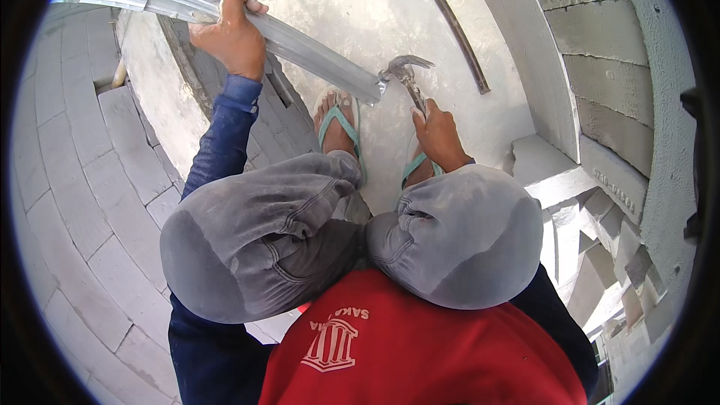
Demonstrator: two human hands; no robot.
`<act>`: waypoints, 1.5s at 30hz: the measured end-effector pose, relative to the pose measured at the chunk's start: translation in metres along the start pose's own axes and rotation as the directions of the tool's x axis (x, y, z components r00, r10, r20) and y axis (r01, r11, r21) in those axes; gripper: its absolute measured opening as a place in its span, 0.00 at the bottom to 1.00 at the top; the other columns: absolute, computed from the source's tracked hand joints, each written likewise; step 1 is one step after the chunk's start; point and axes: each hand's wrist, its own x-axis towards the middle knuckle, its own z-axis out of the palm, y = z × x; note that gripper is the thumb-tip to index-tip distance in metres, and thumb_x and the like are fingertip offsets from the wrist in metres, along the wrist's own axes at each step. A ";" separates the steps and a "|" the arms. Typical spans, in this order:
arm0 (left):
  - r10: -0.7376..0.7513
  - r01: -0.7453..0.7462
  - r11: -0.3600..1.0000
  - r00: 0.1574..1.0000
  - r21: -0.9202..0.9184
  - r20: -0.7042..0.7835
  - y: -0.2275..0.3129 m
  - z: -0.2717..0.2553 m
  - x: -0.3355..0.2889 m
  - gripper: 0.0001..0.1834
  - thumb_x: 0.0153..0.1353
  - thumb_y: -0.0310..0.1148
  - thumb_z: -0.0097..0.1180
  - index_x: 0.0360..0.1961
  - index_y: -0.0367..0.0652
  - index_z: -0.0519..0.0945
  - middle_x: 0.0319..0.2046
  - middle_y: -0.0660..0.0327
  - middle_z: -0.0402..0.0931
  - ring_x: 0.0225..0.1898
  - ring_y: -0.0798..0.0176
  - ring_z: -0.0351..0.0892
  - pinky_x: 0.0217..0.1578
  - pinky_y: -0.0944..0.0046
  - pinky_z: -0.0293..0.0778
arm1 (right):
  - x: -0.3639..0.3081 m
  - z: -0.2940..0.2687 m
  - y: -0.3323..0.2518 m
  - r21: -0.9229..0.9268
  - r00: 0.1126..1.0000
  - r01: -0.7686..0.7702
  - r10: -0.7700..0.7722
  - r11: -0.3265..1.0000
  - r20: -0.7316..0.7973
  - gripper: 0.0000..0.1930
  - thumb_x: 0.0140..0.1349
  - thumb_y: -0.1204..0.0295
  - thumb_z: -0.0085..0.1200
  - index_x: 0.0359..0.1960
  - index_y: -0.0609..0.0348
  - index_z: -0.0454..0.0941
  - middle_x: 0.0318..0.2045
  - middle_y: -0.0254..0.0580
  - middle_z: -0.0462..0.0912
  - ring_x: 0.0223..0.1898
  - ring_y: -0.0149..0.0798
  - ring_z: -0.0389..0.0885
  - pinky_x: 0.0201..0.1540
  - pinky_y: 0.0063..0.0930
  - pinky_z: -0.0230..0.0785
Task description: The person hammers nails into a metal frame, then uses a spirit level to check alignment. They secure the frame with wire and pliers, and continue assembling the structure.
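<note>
My left hand [234, 34] is closed around a long galvanized metal channel [322, 60], which slants from the upper left down to its end near my feet. A second length of channel seems to overlap it at the upper left. My right hand [441, 135] grips a claw hammer [407, 75] by its handle. The hammer's head is right beside the end of the channel, touching or almost touching it. That end looks bent and shiny. My fingers hide the lower handle.
I squat in green flip-flops on a pale concrete ledge [480, 124]. A dark curved metal bar [454, 19] lies at the upper right. Grey block walls rise at the left [71, 202] and right [611, 86]. Broken block pieces [630, 255] lie low at the right.
</note>
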 end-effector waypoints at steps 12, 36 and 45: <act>-0.150 0.152 0.987 0.987 0.043 -0.056 0.014 0.006 -0.009 0.25 0.69 0.23 0.58 0.65 0.28 0.69 0.35 0.57 0.81 0.29 0.66 0.82 0.33 0.64 0.82 | -0.037 -0.031 0.030 0.373 0.939 -0.327 0.253 0.869 0.233 0.29 0.73 0.50 0.51 0.57 0.67 0.79 0.51 0.71 0.82 0.59 0.66 0.79 0.65 0.50 0.68; 0.602 -0.194 0.629 0.735 -0.752 0.314 0.309 0.234 0.061 0.19 0.68 0.43 0.59 0.47 0.38 0.74 0.43 0.53 0.77 0.49 0.56 0.75 0.57 0.54 0.72 | -0.336 -0.432 -0.249 -0.516 0.329 0.289 -0.590 0.806 -0.737 0.20 0.74 0.56 0.58 0.37 0.62 0.91 0.28 0.46 0.89 0.28 0.39 0.87 0.33 0.33 0.75; 0.969 0.124 -0.200 0.174 -0.972 -0.177 0.366 0.195 0.064 0.08 0.67 0.38 0.61 0.38 0.46 0.79 0.46 0.58 0.89 0.49 0.51 0.82 0.50 0.49 0.76 | -0.309 -0.625 -0.310 -0.741 0.177 -0.435 -0.758 0.512 -0.627 0.24 0.77 0.60 0.54 0.23 0.63 0.78 0.14 0.40 0.71 0.15 0.34 0.61 0.23 0.39 0.57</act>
